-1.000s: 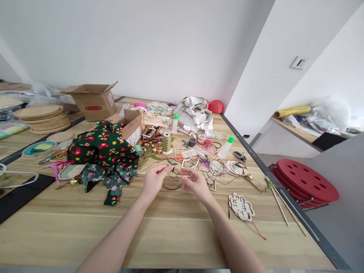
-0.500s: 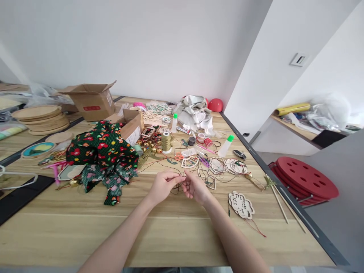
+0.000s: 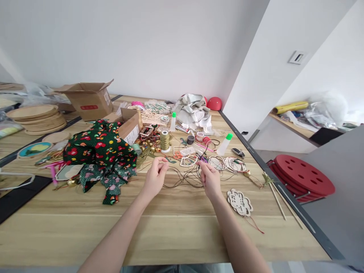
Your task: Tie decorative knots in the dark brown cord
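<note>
My left hand (image 3: 156, 177) and my right hand (image 3: 209, 178) are held apart over the wooden table (image 3: 170, 227), each pinching one end of a thin dark cord (image 3: 182, 178). The cord runs slack between them and loops onto the table. Both hands have their fingers closed in a pinch. Just beyond my right hand lie several flat wooden cut-out ornaments (image 3: 224, 163). A cloud-shaped wooden cut-out (image 3: 239, 202) lies right of my right wrist. A spool of gold thread (image 3: 164, 141) stands behind my left hand.
Green floral fabric (image 3: 99, 151) is heaped to the left beside open cardboard boxes (image 3: 89, 99). Glue bottles with green caps (image 3: 225, 144), small orange scissors (image 3: 178, 155), bells and tape rolls clutter the far side. Wooden sticks (image 3: 277, 199) lie at the right edge. Red stools (image 3: 304, 178) stand beyond it.
My hands were close together over the cord; now they have drawn apart, the right one moving right and away, stretching the cord out between them.
</note>
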Tool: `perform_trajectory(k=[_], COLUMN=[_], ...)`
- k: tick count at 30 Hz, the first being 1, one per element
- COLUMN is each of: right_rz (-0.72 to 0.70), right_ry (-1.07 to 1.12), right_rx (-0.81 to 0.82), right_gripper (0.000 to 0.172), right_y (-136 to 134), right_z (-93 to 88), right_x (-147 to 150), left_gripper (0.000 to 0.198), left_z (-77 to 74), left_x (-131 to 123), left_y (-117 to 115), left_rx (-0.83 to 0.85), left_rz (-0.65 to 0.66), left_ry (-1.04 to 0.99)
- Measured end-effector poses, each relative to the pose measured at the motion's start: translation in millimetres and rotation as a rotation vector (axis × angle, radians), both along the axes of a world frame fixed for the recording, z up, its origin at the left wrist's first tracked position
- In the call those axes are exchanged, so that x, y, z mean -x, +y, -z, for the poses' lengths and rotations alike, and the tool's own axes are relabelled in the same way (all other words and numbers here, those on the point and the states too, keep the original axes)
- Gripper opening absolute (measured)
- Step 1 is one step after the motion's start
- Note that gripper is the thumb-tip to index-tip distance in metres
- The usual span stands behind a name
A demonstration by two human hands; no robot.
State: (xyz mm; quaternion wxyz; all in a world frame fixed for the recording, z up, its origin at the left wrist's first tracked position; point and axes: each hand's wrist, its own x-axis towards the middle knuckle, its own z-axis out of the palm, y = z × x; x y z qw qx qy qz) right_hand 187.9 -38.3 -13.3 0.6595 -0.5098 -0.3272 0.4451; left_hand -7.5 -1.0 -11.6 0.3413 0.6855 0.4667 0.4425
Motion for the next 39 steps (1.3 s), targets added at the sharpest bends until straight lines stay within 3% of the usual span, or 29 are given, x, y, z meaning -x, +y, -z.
perform_trajectory(k=[4, 6, 9, 13, 21, 25, 28, 32, 39], right_rz=[-0.011, -0.036, -0.098, -0.169, -0.225, -0.434, -0.557, -0.586, -0.760], right_ry=[-0.042, -0.058, -0.071, -0.081, -0.121, -0.168, -0.232, -0.199, -0.315], right_rx=[0.020, 0.043, 0.066, 0.083, 0.104, 0.161, 0.124, 0.060, 0.150], right_gripper=[0.034, 0.035, 0.037, 0.038, 0.045, 0.048, 0.040, 0.034, 0.034], right_y=[0, -1, -2, -4, 0, -2, -7, -11, -11], right_z=[-0.5, -0.1, 0.2, -0.5, 0.0, 1.6, 1.4, 1.9, 3.8], right_x=[2, 6, 10, 13, 15, 17, 22, 27, 23], left_gripper=[0.018, 0.020, 0.023, 0.020, 0.022, 0.032, 0.038, 0.038, 0.029], left_z=[4.5, 5.4, 4.8, 4.6, 3.1, 2.3, 1.3, -2.7, -4.0], left_x=[6, 3, -7, -18, -24, -25, -25, -24, -21], left_y=[7, 4, -6, -17, -15, -15, -16, -17, -15], left_rx=[-0.232, -0.328, -0.338, -0.207, 0.045, 0.305, 0.472, 0.576, 0.691], left_rz=[-0.129, -0.070, 0.139, 0.284, 0.286, 0.277, 0.271, 0.314, 0.333], left_ry=[0.351, 0.372, 0.289, 0.203, 0.011, -0.202, -0.361, -0.522, -0.669])
